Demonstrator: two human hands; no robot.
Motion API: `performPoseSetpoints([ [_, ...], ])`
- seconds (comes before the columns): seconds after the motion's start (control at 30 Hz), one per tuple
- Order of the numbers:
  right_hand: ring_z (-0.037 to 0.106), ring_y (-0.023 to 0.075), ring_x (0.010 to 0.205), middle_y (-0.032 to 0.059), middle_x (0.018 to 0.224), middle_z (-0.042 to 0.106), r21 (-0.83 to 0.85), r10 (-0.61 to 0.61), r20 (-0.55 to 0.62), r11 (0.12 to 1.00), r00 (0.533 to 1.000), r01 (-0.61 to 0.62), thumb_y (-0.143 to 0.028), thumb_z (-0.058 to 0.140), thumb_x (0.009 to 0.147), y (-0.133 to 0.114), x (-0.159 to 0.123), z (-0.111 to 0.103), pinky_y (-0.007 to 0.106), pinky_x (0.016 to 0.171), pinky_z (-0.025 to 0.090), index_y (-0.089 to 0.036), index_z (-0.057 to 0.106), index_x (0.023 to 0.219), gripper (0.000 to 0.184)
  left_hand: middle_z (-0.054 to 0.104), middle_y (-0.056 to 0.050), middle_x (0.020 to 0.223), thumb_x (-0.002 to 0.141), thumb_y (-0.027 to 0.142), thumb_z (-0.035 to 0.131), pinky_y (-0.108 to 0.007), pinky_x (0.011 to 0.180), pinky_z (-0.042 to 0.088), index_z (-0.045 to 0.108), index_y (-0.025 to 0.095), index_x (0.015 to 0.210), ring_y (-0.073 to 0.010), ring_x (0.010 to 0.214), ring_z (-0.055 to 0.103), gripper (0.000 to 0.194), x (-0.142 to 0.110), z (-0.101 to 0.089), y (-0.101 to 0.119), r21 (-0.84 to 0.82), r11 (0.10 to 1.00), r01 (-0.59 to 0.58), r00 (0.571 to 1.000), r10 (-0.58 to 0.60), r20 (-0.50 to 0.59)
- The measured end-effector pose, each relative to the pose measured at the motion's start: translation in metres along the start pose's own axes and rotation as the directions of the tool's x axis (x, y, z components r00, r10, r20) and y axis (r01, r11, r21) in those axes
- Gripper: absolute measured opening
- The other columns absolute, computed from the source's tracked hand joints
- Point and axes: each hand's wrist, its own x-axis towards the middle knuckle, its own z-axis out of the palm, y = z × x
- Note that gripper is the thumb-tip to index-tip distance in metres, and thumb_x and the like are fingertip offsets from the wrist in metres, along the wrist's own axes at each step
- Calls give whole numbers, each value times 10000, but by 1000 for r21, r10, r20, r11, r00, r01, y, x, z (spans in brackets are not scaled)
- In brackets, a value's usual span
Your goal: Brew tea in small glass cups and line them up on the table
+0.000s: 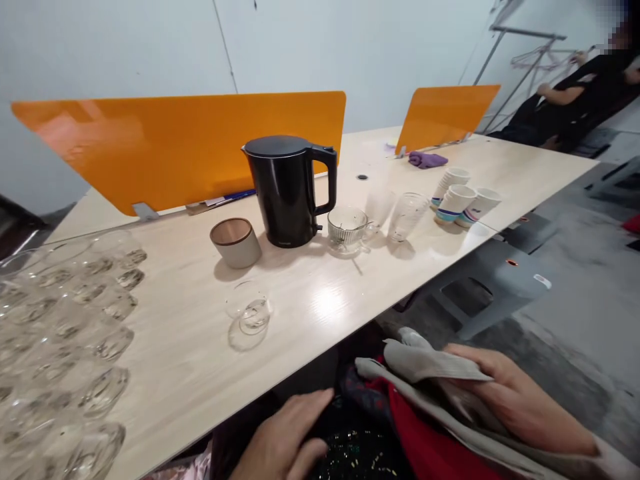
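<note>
My right hand (515,393) is closed on a beige-grey cloth (425,363), part of a folded bundle that also shows red fabric (425,433) and a dark patterned piece. My left hand (287,437) is held out with fingers stretched and thumb apart, holding nothing. Close by it lies dark, glittery fabric (357,457), below the table edge. On the table beyond my hands stand a small clear glass (256,313), a grey cup with a brown inside (237,247) and a black electric kettle (287,193).
Many clear glasses (65,347) crowd the table's left side. Right of the kettle are a ribbed glass cup (347,230), clear tumblers (407,217) and stacked paper cups (455,203). Orange dividers (190,147) line the back. Grey stools (500,280) stand at right; a person (575,93) is beyond.
</note>
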Motion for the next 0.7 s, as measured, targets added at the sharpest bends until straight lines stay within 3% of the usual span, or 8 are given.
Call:
performPoseSetpoints([
  [0.07, 478, 140, 660, 6, 709, 546, 44, -109, 156, 994, 982, 103, -552, 585, 965, -23, 15, 18, 258, 605, 418, -194, 620, 736, 426, 412, -84, 1654, 905, 494, 745, -410, 1183, 464, 115, 376, 1656, -290, 1466, 477, 988, 33, 14, 7, -205, 978, -40, 985, 73, 156],
  [0.13, 440, 118, 648, -10, 686, 506, 111, -290, 248, 957, 924, 270, -523, 539, 997, -45, 28, 33, 243, 623, 406, -188, 583, 723, 435, 244, -117, 1724, 783, 517, 860, -505, 1247, 359, 17, 352, 1666, -347, 1551, 323, 1232, 63, 27, 17, -329, 943, -44, 976, 111, 190],
  [0.23, 453, 104, 655, -14, 695, 521, 156, -493, 328, 870, 806, 468, -440, 533, 1005, -67, 46, 43, 243, 674, 417, -175, 593, 748, 375, 467, -172, 1594, 612, 469, 965, -552, 1223, 381, 364, 209, 1605, -420, 1427, 483, 1189, 96, 44, 27, -525, 851, 22, 963, 123, 239],
  [0.3, 450, 91, 640, -25, 688, 517, 171, -541, 408, 836, 735, 521, -375, 596, 965, -75, 62, 43, 225, 634, 395, -164, 599, 738, 310, 685, -149, 1344, 700, 420, 903, -510, 1093, 525, 671, 157, 1352, -383, 1194, 667, 740, 111, 53, 31, -649, 733, 203, 931, 60, 360],
  [0.4, 485, 89, 654, -37, 686, 532, 202, -462, 557, 881, 690, 428, -307, 703, 871, -76, 96, 36, 203, 600, 389, -147, 629, 752, 214, 762, -106, 1150, 736, 362, 871, -463, 1026, 561, 773, 153, 1149, -345, 1086, 709, 473, 126, 64, 39, -786, 498, 367, 906, -1, 423],
  [0.53, 564, 107, 693, -26, 745, 628, 225, -353, 718, 933, 600, 280, -325, 831, 773, -58, 143, 16, 213, 644, 445, -127, 688, 873, 264, 765, -79, 1134, 697, 395, 903, -481, 1051, 534, 749, 191, 1191, -352, 1166, 681, 557, 143, 80, 47, -863, 215, 456, 890, -125, 439],
  [0.6, 611, 128, 762, 6, 855, 684, 276, -377, 721, 926, 581, 259, -368, 873, 753, -44, 158, 3, 240, 717, 484, -126, 704, 1063, 428, 758, -91, 1165, 620, 420, 956, -485, 1088, 502, 726, 189, 1229, -356, 1200, 666, 692, 152, 89, 43, -871, 181, 457, 889, -121, 441],
  [0.7, 657, 163, 889, 75, 1008, 716, 412, -472, 634, 877, 613, 248, -523, 820, 817, -22, 166, -18, 280, 807, 511, -125, 663, 1261, 617, 728, -136, 1254, 529, 529, 987, -479, 1105, 477, 723, 163, 1208, -360, 1243, 639, 815, 165, 101, 31, -879, 98, 467, 884, -42, 465],
])
